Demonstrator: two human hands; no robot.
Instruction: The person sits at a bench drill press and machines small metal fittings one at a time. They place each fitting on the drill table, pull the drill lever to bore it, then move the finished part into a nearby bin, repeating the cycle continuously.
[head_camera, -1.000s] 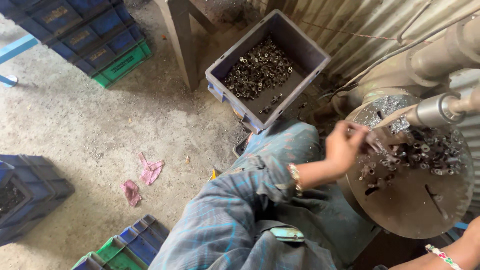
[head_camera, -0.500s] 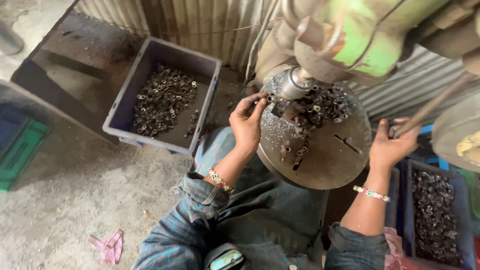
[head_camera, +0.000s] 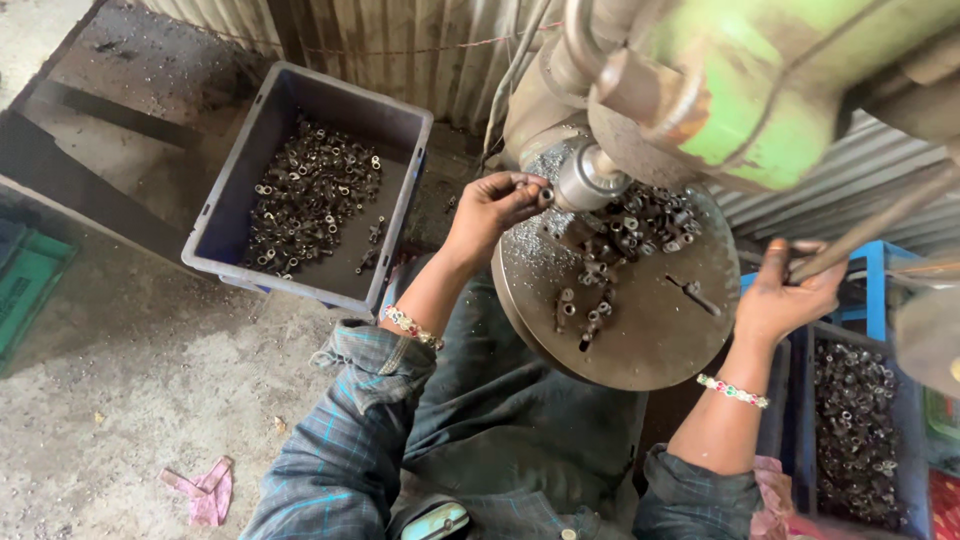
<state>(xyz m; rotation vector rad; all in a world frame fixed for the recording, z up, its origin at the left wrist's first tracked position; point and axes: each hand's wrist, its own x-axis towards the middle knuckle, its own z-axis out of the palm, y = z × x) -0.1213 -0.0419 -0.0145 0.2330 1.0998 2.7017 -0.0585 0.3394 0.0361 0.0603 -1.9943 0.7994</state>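
Seen from the head camera, the person sits at a round, rust-brown metal machine table (head_camera: 640, 330) under a green-painted drill press head (head_camera: 760, 80). The left hand (head_camera: 492, 208) reaches to the table's upper edge with its fingertips pinched together on a small dark metal ring part (head_camera: 545, 196), held just beside the silvery cylindrical spindle (head_camera: 588, 180). The right hand (head_camera: 785, 295) is closed around a long brown metal lever handle (head_camera: 865, 232) that slants up to the right, beyond the table's right edge. The two hands are well apart, the table between them.

A loose heap of small dark metal ring parts (head_camera: 630, 235) lies on the table's upper half, with a few more strung toward its centre and pale metal shavings beside the spindle. A grey plastic crate (head_camera: 400, 215), partly filled with similar parts, stands on the concrete floor to the left. A blue plastic crate (head_camera: 905, 430) of parts sits at the right, under the right forearm. A pink rag (head_camera: 205, 490) lies on the floor at lower left.
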